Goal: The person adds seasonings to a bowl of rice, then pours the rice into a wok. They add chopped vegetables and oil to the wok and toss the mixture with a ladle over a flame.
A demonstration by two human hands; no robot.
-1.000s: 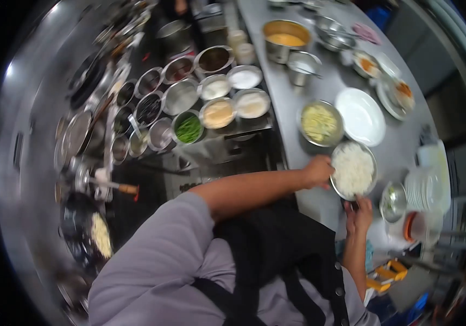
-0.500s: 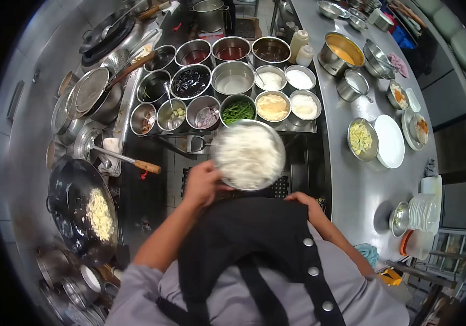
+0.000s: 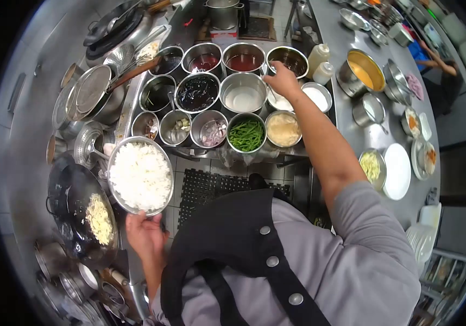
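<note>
My left hand [image 3: 145, 233] grips the near rim of a steel bowl of white rice [image 3: 140, 175], held just right of a black wok [image 3: 81, 214] with yellow egg in it. My right hand [image 3: 283, 80] reaches far forward over the seasoning containers, its fingers down by a small white-filled bowl [image 3: 279, 102] beside the dark sauce bowl [image 3: 287, 57]. What the right fingers pinch is hidden.
Rows of steel bowls hold green beans [image 3: 246, 135], chopped shallots [image 3: 212, 132], black sauce [image 3: 197, 91] and red liquids [image 3: 243, 58]. Strainers and ladles [image 3: 89, 92] lie left. The steel counter [image 3: 352, 138] right carries a white plate [image 3: 396, 171], a pot of orange sauce [image 3: 364, 70], stacked plates [image 3: 421, 236]. Another person's arm [image 3: 439, 62] shows at far right.
I turned left from the counter. My left hand carried the rice bowl from the counter across to beside the wok. My right hand rose from my waist to the seasoning bowls.
</note>
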